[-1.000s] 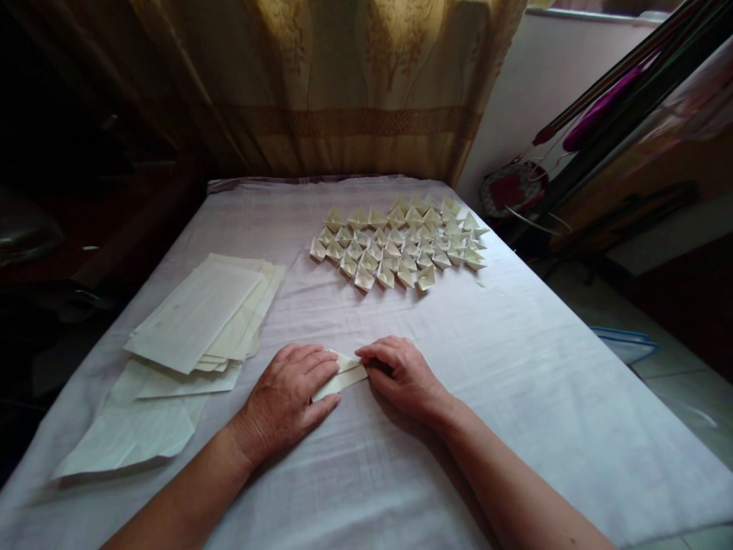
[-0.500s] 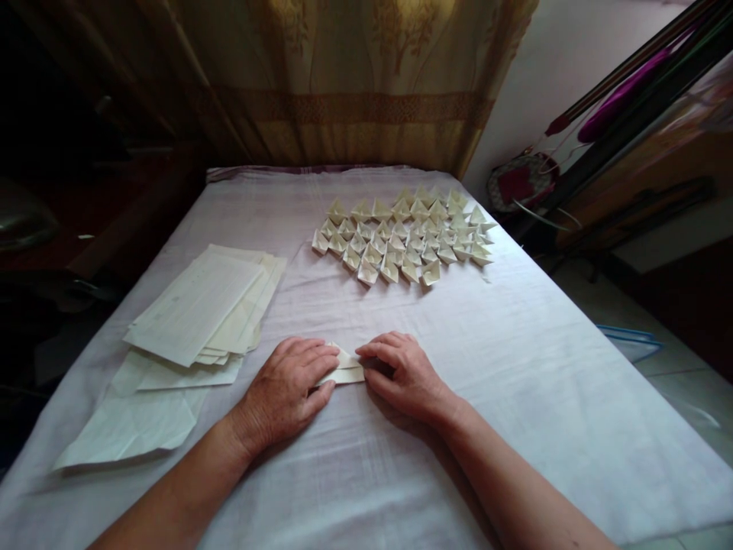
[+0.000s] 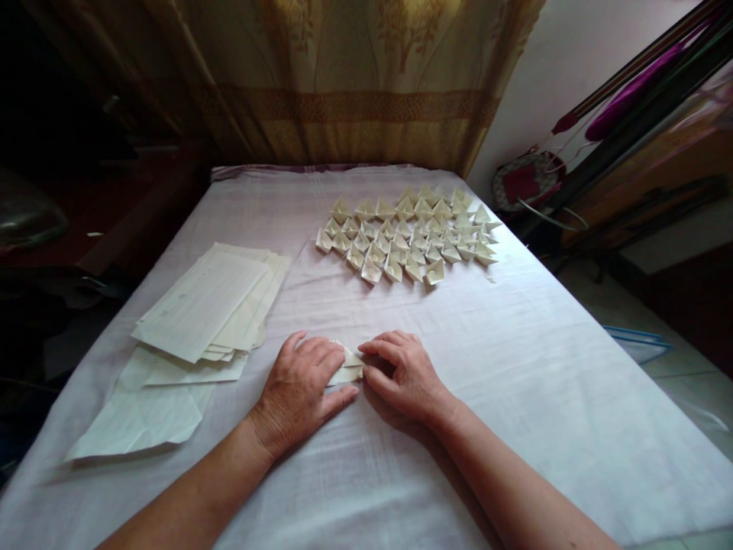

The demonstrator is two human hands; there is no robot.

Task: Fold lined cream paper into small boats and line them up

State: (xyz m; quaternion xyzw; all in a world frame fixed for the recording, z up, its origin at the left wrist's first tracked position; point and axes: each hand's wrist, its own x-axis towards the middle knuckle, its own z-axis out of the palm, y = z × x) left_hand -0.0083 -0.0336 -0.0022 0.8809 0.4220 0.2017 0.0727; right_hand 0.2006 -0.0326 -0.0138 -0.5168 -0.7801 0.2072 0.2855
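Note:
A small folded piece of cream paper (image 3: 348, 365) lies on the white cloth (image 3: 515, 367) near the front of the table. My left hand (image 3: 303, 389) lies flat over its left part with fingers stretched and thumb under its edge. My right hand (image 3: 401, 378) pinches its right end with curled fingers. Most of the paper is hidden beneath the two hands.
Several folded paper boats (image 3: 409, 233) stand in rows at the back right of the cloth. A stack of flat paper sheets (image 3: 200, 309) lies at the left, more sheets (image 3: 140, 420) below it. A curtain (image 3: 355, 84) hangs behind; poles (image 3: 630, 84) lean at the right.
Both hands have closed in on the paper, and less of it shows between them. The view has shifted slightly.

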